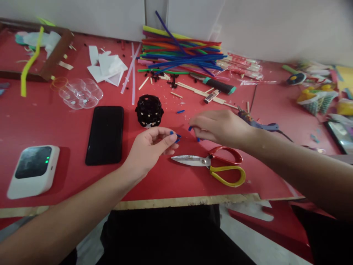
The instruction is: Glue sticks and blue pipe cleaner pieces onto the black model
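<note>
My left hand [154,145] is closed in a pinch on short blue pipe cleaner pieces [178,140], which stick out past the thumb and fingertip. To its right, my right hand [213,127] is also closed, with small blue bits [198,139] showing at its fingertips; how they join inside the grip is hidden. Another short blue piece [180,111] lies on the table between and beyond the hands. Just behind my left hand stands a round black object [149,110] with small pale marks. Scissors [193,160] with one red and one yellow handle lie below my right hand.
Many coloured pipe cleaners [182,51] lie piled at the back. A black phone [105,135] and a white device [33,171] are on the left, near a clear plastic palette [82,94]. A glue gun [256,123], a cutter [220,85] and sticks are on the right.
</note>
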Demonstrator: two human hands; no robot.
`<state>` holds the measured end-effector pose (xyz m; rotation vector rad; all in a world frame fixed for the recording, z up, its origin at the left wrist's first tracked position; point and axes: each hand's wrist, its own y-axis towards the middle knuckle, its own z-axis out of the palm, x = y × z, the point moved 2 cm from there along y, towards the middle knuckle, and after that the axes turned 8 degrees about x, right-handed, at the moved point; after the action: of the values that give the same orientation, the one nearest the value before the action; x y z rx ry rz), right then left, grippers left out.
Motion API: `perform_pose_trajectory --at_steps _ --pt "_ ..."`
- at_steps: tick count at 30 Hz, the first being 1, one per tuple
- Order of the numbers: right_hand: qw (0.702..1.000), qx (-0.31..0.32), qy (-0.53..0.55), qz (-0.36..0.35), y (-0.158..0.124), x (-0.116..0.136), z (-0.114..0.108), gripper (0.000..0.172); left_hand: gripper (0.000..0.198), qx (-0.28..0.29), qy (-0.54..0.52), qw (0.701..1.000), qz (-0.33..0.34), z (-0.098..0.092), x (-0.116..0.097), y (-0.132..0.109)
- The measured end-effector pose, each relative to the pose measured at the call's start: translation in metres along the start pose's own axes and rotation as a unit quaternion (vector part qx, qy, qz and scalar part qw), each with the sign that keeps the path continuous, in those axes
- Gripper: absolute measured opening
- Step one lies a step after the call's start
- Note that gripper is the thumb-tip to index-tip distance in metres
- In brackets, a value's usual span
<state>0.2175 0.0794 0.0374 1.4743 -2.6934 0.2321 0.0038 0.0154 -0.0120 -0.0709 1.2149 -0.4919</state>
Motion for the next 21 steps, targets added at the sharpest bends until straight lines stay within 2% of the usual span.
perform_pose_trajectory --at_steps 4,10,14,21 --pt "0.994 -0.075 -0.002 -0.084 -0.013 0.027 -0.01 0.027 0.025 0.02 -0.044 0.998 -0.027 0.002 0.0 0.001" --pt "0.984 -0.122 0.008 -0.131 -0.016 0.051 -0.019 0.026 0.026 0.103 -0.121 0.982 -0.105 0.01 0.005 -0.003" --pt "0.981 -0.145 0.02 -0.13 -0.012 0.054 -0.019 0.022 0.024 0.128 -0.136 0.974 -0.129 0.013 0.006 -0.004" --pt "0.982 -0.15 0.016 -0.113 -0.01 0.057 -0.024 0.031 0.021 0.124 -0.116 0.977 -0.125 0.009 0.005 -0.004"
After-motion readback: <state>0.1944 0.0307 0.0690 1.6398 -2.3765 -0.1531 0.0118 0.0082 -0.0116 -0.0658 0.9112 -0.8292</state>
